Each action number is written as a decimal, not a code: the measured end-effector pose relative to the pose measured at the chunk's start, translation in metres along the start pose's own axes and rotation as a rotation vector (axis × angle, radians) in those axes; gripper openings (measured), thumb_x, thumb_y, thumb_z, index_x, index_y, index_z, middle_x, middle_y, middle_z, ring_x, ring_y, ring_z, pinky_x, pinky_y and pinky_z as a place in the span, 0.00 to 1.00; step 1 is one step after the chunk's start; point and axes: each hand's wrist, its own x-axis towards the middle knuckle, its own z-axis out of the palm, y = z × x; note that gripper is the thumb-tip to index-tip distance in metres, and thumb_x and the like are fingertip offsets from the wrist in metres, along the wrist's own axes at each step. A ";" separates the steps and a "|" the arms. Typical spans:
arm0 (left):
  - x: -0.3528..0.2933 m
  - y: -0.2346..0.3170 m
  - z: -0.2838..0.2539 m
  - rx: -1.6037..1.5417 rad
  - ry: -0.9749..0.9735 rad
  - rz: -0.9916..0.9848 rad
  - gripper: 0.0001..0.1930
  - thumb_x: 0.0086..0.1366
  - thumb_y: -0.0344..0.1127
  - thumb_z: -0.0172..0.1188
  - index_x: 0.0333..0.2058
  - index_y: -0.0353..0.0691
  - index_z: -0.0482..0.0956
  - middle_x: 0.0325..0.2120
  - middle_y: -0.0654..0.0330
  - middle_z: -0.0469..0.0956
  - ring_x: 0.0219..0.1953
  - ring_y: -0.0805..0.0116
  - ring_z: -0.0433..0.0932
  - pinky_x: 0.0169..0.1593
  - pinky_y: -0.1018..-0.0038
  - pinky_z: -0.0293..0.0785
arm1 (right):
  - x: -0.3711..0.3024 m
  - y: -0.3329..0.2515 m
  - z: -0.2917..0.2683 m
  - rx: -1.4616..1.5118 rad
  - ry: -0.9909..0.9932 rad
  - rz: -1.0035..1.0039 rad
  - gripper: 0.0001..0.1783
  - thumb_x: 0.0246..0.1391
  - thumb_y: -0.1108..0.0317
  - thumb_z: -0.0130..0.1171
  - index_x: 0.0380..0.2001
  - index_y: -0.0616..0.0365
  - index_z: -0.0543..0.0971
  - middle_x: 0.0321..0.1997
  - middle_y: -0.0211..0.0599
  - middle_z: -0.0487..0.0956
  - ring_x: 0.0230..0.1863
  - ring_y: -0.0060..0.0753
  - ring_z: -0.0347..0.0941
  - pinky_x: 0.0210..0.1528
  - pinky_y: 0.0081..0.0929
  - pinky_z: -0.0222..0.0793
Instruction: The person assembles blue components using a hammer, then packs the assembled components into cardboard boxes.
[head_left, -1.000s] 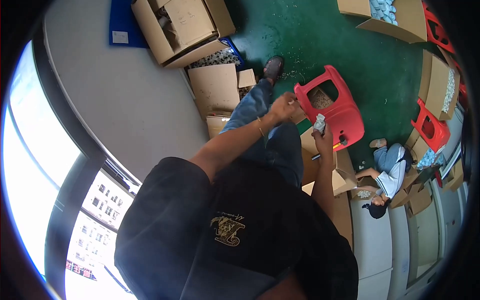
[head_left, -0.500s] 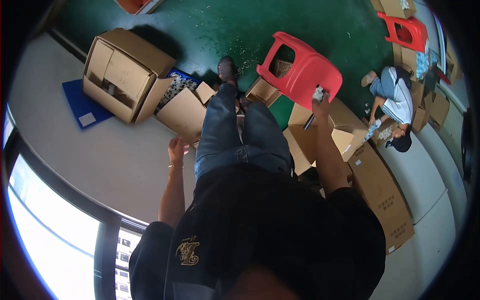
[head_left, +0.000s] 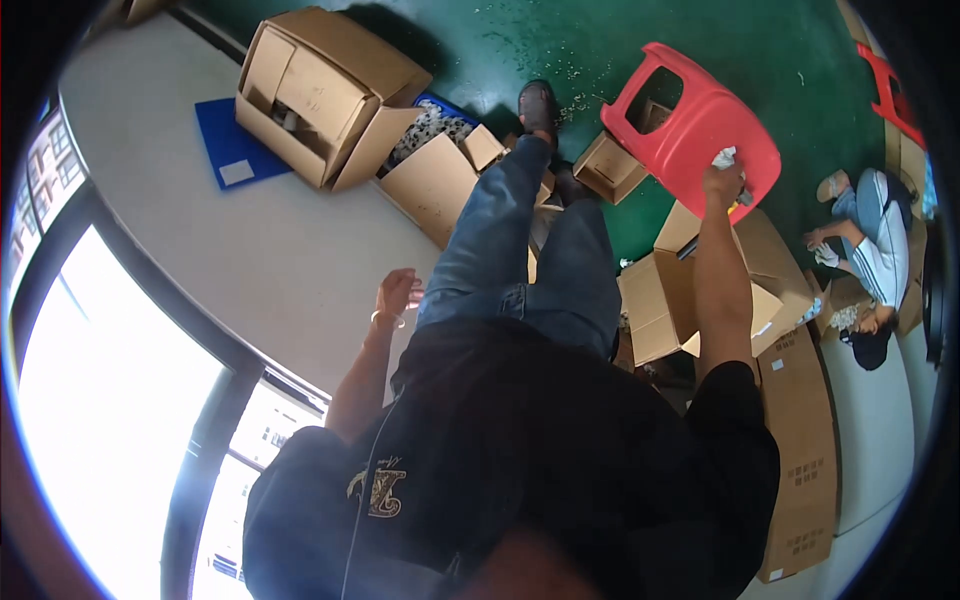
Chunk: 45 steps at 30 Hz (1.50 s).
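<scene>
My right hand (head_left: 722,188) is closed in front of the seat of a red plastic stool (head_left: 690,130). A crumpled white piece (head_left: 725,157) pokes out at the top of its fingers. Below the fist sticks out a dark, rod-like handle (head_left: 687,248); the tool's kind cannot be made out. Beneath that forearm stands an opened cardboard box (head_left: 655,305) with its flaps spread. My left hand (head_left: 400,291) hangs beside my thigh, fingers loosely bent and apart, with nothing seen in it.
A large cardboard box (head_left: 320,90) lies on its side by a blue sheet (head_left: 225,150). A blue tray (head_left: 430,130) holds many small pale and dark pieces. A smaller open box (head_left: 610,168) stands near my shoes. At right a person (head_left: 875,240) crouches by a box of white pieces.
The view has swung, so the room sits further right in the picture. My right hand stays by the stool with the same things in it. The crouching person's hands have shifted.
</scene>
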 end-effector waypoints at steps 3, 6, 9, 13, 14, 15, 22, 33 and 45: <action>0.006 0.022 -0.002 -0.003 0.025 0.042 0.16 0.67 0.39 0.52 0.48 0.37 0.74 0.36 0.55 0.78 0.31 0.67 0.79 0.33 0.76 0.76 | -0.007 -0.007 -0.005 -0.042 -0.035 0.031 0.28 0.45 0.60 0.56 0.50 0.62 0.69 0.43 0.57 0.78 0.42 0.64 0.76 0.46 0.49 0.71; 0.009 0.053 0.006 -0.048 0.025 0.101 0.15 0.67 0.39 0.52 0.48 0.37 0.75 0.35 0.56 0.78 0.31 0.67 0.79 0.34 0.76 0.75 | 0.003 0.001 -0.020 -0.054 -0.102 0.000 0.31 0.45 0.59 0.57 0.52 0.63 0.66 0.45 0.58 0.77 0.44 0.63 0.75 0.47 0.48 0.70; 0.016 0.044 0.003 -0.092 0.036 0.106 0.15 0.67 0.39 0.51 0.48 0.37 0.75 0.34 0.56 0.78 0.31 0.68 0.79 0.33 0.77 0.75 | -0.011 -0.002 -0.024 -0.042 -0.068 -0.102 0.39 0.43 0.59 0.58 0.60 0.62 0.62 0.50 0.58 0.76 0.46 0.62 0.74 0.49 0.46 0.70; 0.027 0.019 0.005 -0.117 0.018 0.063 0.15 0.67 0.38 0.51 0.47 0.37 0.75 0.33 0.57 0.78 0.30 0.68 0.78 0.33 0.76 0.75 | -0.025 -0.002 -0.038 -0.204 -0.077 -0.234 0.43 0.41 0.63 0.59 0.63 0.60 0.60 0.49 0.56 0.76 0.44 0.62 0.74 0.49 0.44 0.70; 0.024 0.012 0.004 -0.132 0.010 0.043 0.14 0.67 0.38 0.51 0.47 0.37 0.75 0.33 0.57 0.78 0.30 0.68 0.78 0.33 0.76 0.75 | -0.031 -0.004 -0.042 -0.241 -0.047 -0.271 0.41 0.40 0.64 0.59 0.61 0.61 0.62 0.46 0.57 0.76 0.42 0.61 0.74 0.47 0.43 0.71; 0.025 0.008 0.008 -0.149 -0.012 0.029 0.14 0.67 0.38 0.51 0.47 0.37 0.75 0.33 0.57 0.78 0.30 0.68 0.78 0.33 0.76 0.75 | -0.029 0.002 -0.048 -0.264 -0.033 -0.280 0.41 0.40 0.64 0.59 0.61 0.61 0.62 0.46 0.57 0.76 0.42 0.61 0.74 0.47 0.43 0.71; 0.036 -0.014 0.024 -0.263 -0.053 -0.040 0.14 0.67 0.38 0.51 0.46 0.36 0.74 0.31 0.57 0.77 0.30 0.68 0.78 0.32 0.77 0.74 | -0.063 0.013 -0.082 -0.220 -0.106 -0.394 0.37 0.42 0.66 0.60 0.59 0.61 0.67 0.59 0.56 0.71 0.53 0.60 0.68 0.56 0.45 0.66; 0.149 -0.059 0.083 -0.124 -0.074 -0.207 0.17 0.59 0.40 0.56 0.44 0.37 0.76 0.32 0.52 0.80 0.30 0.68 0.79 0.32 0.74 0.75 | -0.160 -0.040 -0.136 -0.180 -0.257 -0.546 0.31 0.47 0.70 0.58 0.58 0.62 0.68 0.53 0.56 0.71 0.53 0.54 0.67 0.53 0.42 0.66; 0.313 -0.003 0.173 0.800 0.500 0.237 0.40 0.47 0.38 0.64 0.61 0.50 0.62 0.61 0.41 0.57 0.60 0.39 0.61 0.57 0.49 0.64 | -0.166 -0.113 -0.101 -0.055 -0.630 -0.443 0.27 0.54 0.76 0.52 0.59 0.61 0.67 0.52 0.45 0.71 0.47 0.38 0.71 0.47 0.30 0.69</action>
